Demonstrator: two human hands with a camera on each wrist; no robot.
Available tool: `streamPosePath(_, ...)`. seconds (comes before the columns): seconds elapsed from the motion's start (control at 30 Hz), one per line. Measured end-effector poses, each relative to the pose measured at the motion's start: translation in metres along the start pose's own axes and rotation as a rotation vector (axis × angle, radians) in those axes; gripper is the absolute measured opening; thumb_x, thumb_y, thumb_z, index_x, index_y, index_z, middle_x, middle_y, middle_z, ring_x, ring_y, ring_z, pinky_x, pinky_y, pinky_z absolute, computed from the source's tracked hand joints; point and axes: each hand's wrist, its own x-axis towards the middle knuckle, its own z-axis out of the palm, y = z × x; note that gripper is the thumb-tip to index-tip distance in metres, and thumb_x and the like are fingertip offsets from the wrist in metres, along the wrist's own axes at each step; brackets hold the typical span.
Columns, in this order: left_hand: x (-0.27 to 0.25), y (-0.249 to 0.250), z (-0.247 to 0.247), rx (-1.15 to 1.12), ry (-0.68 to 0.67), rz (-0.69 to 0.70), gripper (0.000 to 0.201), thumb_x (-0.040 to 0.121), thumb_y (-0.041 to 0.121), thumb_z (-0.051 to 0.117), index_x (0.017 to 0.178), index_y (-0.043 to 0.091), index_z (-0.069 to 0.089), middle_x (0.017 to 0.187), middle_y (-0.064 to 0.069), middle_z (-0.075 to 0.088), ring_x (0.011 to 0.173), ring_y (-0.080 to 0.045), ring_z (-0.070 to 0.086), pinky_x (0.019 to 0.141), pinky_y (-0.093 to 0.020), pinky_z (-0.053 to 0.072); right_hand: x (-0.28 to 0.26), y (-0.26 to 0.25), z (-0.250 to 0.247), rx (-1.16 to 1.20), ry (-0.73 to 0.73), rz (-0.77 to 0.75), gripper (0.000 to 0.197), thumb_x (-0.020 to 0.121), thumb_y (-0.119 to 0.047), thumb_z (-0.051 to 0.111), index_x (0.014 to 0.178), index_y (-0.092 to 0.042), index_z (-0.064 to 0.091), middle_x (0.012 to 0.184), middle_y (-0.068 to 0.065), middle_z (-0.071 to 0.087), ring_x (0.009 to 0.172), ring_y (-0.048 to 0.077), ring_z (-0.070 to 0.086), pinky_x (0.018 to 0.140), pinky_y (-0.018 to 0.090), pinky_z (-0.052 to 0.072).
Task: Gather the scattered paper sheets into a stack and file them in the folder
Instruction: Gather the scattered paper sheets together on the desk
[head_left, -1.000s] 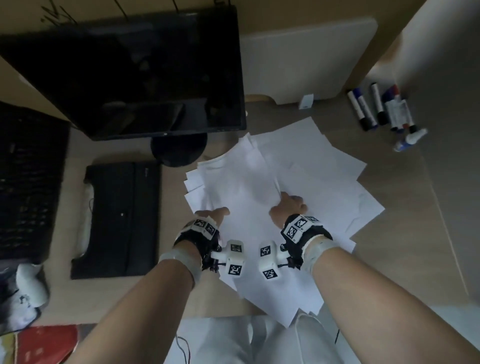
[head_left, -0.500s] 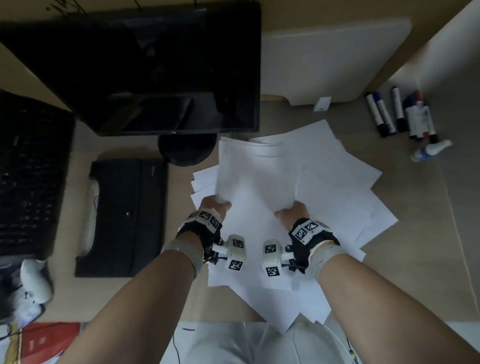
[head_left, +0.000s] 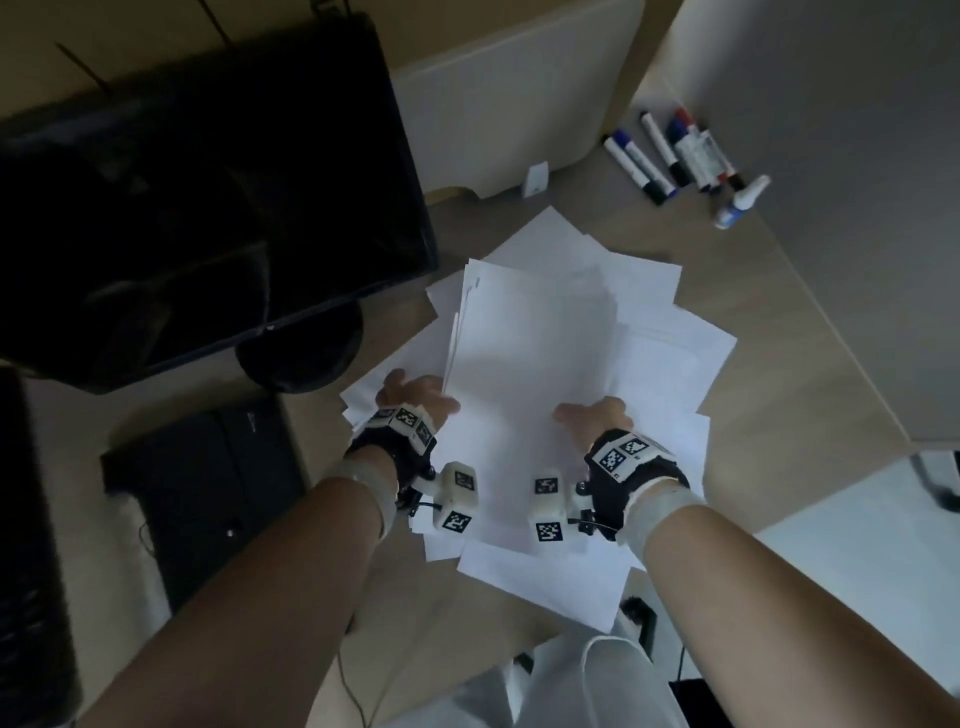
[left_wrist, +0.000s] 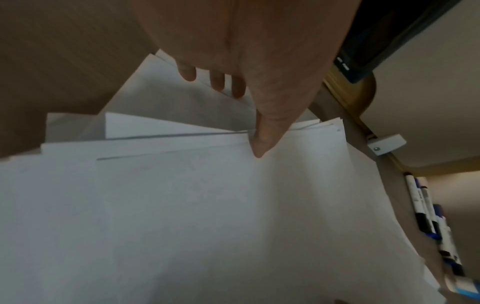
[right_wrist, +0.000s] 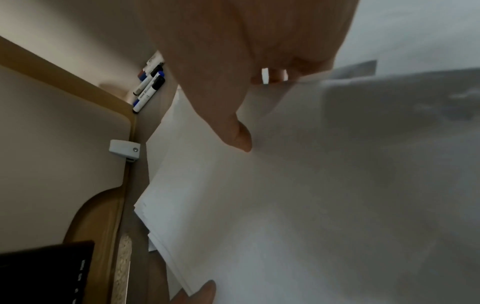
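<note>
Step in hand: gathering, well short of filing; a bundle of paper sheets (head_left: 530, 358) raised between both hands, more sheets fanned out flat beneath it on the desk (head_left: 810, 374).
Left hand (head_left: 415, 402): clamped on the bundle's left edge; thumb (left_wrist: 262, 144) pressed on the top sheet, fingers (left_wrist: 217, 81) curled under the edge.
Right hand (head_left: 597, 421): gripping the bundle's right side; thumb (right_wrist: 240, 135) on top, fingertips (right_wrist: 276, 75) showing under the edge in the right wrist view.
Where the sheets are: middle of the desk, just right of the monitor (head_left: 197, 197) and its round foot; the held bundle tilted up over the loose ones, near corners of the lowest sheets hanging past the desk's front edge.
Look of the sheets: plain white, apparently blank, thin and limp; bundle roughly squared, with a few edges stepped at its far left corner; loose ones (head_left: 670, 358) splayed at several angles to the right and toward the front.
Next move, as a judgement: likely tapping the bundle square, then sweeping the remaining loose sheets under or onto it; calls for a firm pinch so no sheet slips out.
Folder: not clearly identifiable; possibly the black flat item (head_left: 208, 488) left of the hands, cannot tell.
Also there: markers (head_left: 670, 156) and a small bottle (head_left: 740, 200) at the far right, well apart from the paper.
</note>
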Motion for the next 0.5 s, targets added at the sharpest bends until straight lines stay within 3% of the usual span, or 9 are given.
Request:
streamPosePath(0.07,0.004,-0.004,-0.004,0.019,0.028,0.001,0.052,0.083,0.041,0.067,0.131,0.025,0.055,0.149,-0.012,0.033,0.137,-0.035,0.031,0.113,-0.041,0.029,0.001,0.004,0.009,0.116,-0.103,-0.037,0.055,0.082,-0.019,0.066,0.127,0.003,0.044,0.11,0.014,0.058,0.1,0.028,0.06,0.09,0.036,0.049)
streamPosePath(0.13,0.007,-0.005,-0.006,0.015,0.029,-0.009,0.057,0.08,0.043,0.07,0.131,0.022,0.055,0.146,-0.016,0.038,0.134,-0.038,0.035,0.111,-0.043,0.032,0.002,0.009,0.016,0.187,-0.07,-0.08,0.044,0.079,-0.013,0.067,0.118,0.002,0.053,0.1,0.01,0.063,0.09,0.026,0.063,0.08,0.032,0.053)
streamPosePath(0.2,0.008,-0.007,-0.007,0.013,-0.004,-0.025,0.063,0.077,0.049,0.07,0.133,0.024,0.054,0.145,-0.017,0.038,0.133,-0.04,0.035,0.112,-0.045,0.031,-0.002,0.012,0.019,0.209,-0.051,-0.11,0.042,0.077,-0.017,0.07,0.115,-0.002,0.058,0.099,0.009,0.066,0.086,0.027,0.063,0.076,0.032,0.054)
streamPosePath(0.3,0.016,-0.017,-0.002,-0.041,-0.059,-0.025,0.085,0.056,0.07,0.06,0.128,0.025,0.054,0.138,-0.014,0.043,0.126,-0.037,0.041,0.109,-0.043,0.035,-0.004,0.012,0.023,0.191,-0.045,-0.123,0.044,0.077,-0.019,0.071,0.116,-0.004,0.059,0.106,0.011,0.067,0.088,0.028,0.063,0.081,0.034,0.054)
streamPosePath(0.33,0.014,-0.019,0.0,-0.046,-0.084,-0.022,0.084,0.057,0.068,0.059,0.127,0.022,0.054,0.134,-0.013,0.044,0.124,-0.036,0.044,0.108,-0.041,0.036,-0.006,0.01,0.024,0.175,-0.036,-0.119,0.046,0.077,-0.019,0.071,0.119,-0.004,0.058,0.109,0.012,0.067,0.091,0.028,0.063,0.083,0.035,0.054)
streamPosePath(0.4,0.007,-0.024,0.001,-0.057,-0.104,-0.03,0.057,0.081,0.046,0.061,0.126,0.011,0.056,0.13,-0.014,0.051,0.123,-0.035,0.048,0.105,-0.036,0.038,-0.013,0.002,0.027,0.154,0.0,-0.092,0.059,0.079,-0.021,0.07,0.13,-0.001,0.047,0.121,0.017,0.061,0.104,0.032,0.06,0.093,0.041,0.051)
streamPosePath(0.5,-0.003,-0.039,0.005,-0.113,-0.126,-0.043,0.039,0.095,0.024,0.053,0.129,0.005,0.054,0.135,-0.014,0.053,0.125,-0.031,0.05,0.102,-0.033,0.04,-0.026,-0.013,0.035,0.045,0.036,-0.018,0.078,0.085,-0.031,0.064,0.143,0.0,0.022,0.141,0.019,0.04,0.127,0.035,0.045,0.106,0.042,0.035)
